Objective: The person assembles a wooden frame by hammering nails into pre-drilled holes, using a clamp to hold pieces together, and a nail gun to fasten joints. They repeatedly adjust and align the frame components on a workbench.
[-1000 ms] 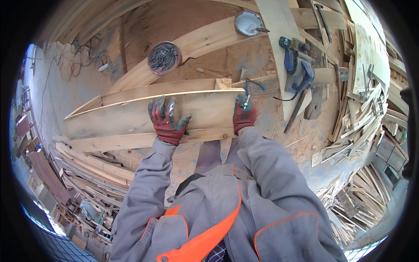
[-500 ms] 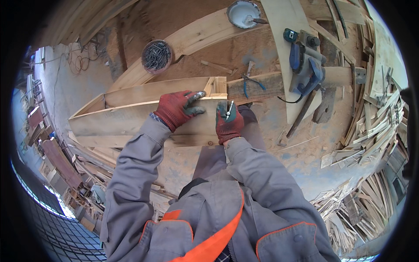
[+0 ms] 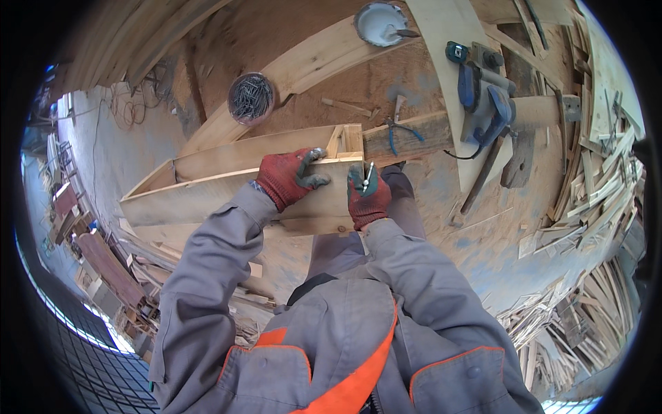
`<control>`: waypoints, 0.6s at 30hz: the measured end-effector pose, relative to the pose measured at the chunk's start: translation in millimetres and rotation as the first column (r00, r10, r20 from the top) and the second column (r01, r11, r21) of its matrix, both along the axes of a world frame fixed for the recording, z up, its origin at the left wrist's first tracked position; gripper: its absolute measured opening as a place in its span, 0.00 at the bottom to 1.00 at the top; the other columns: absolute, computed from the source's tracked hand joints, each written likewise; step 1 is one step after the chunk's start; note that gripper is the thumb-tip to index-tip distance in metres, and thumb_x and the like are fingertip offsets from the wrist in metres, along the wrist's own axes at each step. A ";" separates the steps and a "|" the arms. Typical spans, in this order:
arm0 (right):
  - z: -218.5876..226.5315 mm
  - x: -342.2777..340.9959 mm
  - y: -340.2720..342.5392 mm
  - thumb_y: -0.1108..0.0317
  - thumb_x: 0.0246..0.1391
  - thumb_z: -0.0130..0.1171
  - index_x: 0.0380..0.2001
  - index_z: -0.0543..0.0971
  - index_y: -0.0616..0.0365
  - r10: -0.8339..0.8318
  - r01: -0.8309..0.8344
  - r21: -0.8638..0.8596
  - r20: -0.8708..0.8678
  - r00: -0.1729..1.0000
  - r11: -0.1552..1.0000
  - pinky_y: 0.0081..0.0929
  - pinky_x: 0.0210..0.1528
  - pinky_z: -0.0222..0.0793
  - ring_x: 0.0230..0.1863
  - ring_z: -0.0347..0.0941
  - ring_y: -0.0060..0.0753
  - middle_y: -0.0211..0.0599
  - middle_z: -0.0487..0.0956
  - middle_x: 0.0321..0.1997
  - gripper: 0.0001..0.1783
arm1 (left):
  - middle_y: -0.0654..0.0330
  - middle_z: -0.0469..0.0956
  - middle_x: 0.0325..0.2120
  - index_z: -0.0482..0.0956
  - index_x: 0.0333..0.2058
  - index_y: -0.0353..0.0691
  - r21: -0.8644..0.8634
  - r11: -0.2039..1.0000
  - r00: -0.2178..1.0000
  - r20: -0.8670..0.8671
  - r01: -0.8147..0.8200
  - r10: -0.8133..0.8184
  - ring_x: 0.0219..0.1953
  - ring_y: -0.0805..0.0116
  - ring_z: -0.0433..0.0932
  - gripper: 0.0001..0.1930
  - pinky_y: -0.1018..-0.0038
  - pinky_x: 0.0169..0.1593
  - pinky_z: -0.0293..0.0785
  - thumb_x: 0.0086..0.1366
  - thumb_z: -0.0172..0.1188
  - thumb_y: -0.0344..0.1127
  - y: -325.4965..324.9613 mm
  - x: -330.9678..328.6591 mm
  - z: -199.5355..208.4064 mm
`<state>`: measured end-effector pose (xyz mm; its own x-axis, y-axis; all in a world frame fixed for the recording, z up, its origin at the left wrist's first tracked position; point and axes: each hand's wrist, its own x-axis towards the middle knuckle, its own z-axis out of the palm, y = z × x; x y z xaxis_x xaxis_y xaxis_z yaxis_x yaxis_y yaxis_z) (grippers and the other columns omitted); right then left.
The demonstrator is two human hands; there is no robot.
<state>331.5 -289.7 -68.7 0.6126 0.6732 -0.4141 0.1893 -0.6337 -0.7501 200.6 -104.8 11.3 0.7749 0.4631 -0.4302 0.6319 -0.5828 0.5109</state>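
Observation:
A long, narrow wooden box frame point(image 3: 241, 188) lies in front of me, with a cross piece near its right end. My left hand point(image 3: 289, 178), in a red glove with dark grey fingertips, grips the top edge of its near board, the thumb and fingers around the wood. At the box's right end, my right hand point(image 3: 369, 196), gloved alike, is closed around a slim white pen point(image 3: 367, 178) that points up and slightly right. The hand rests against or very close to the board's end; the pen's lower part is hidden in the glove.
Beyond the box stand a tub of nails point(image 3: 252, 99) and a bowl of white paste point(image 3: 380, 24) with a brush. Blue-handled pliers point(image 3: 400, 134) lie on a plank. A blue power tool point(image 3: 486, 103) sits on a board at right, near a hammer point(image 3: 476, 186). Scrap wood point(image 3: 586, 310) is piled right.
The view has shifted a little, so the box and both hands appear slightly further right. Both hands keep their places on the box, and the pen stays in my right hand.

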 end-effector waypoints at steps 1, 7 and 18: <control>0.5 0.1 0.5 0.59 0.48 0.75 0.49 0.80 0.55 -0.010 0.010 0.016 0.000 1.000 1.000 0.45 0.42 0.80 0.41 0.84 0.56 0.45 0.86 0.38 0.25 | 0.58 0.86 0.44 0.83 0.57 0.52 -0.010 1.000 1.000 0.011 0.008 -0.008 0.44 0.53 0.86 0.27 0.63 0.46 0.82 0.62 0.72 0.54 1.1 -0.4 -0.7; -0.4 -1.4 -2.1 0.62 0.52 0.71 0.45 0.81 0.56 -0.009 0.005 0.074 0.062 0.998 0.997 0.44 0.42 0.79 0.41 0.84 0.57 0.47 0.85 0.37 0.18 | 0.61 0.86 0.45 0.83 0.57 0.53 -0.121 0.993 0.998 0.058 0.002 0.005 0.46 0.55 0.86 0.26 0.65 0.48 0.83 0.62 0.72 0.54 3.9 -3.7 -6.5; -12.6 -5.5 -7.2 0.59 0.52 0.71 0.43 0.81 0.54 -0.026 0.019 0.045 0.156 0.987 0.999 0.49 0.37 0.77 0.37 0.82 0.61 0.47 0.84 0.33 0.18 | 0.58 0.86 0.49 0.83 0.57 0.51 -0.278 0.959 0.998 0.022 -0.050 0.059 0.49 0.54 0.85 0.27 0.64 0.51 0.81 0.61 0.72 0.54 13.1 -3.5 -12.3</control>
<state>326.1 -296.9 -81.3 0.6826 0.6737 -0.2831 0.2924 -0.6068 -0.7391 197.0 -91.7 -1.0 0.7664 0.3706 -0.5247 0.6407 -0.3807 0.6668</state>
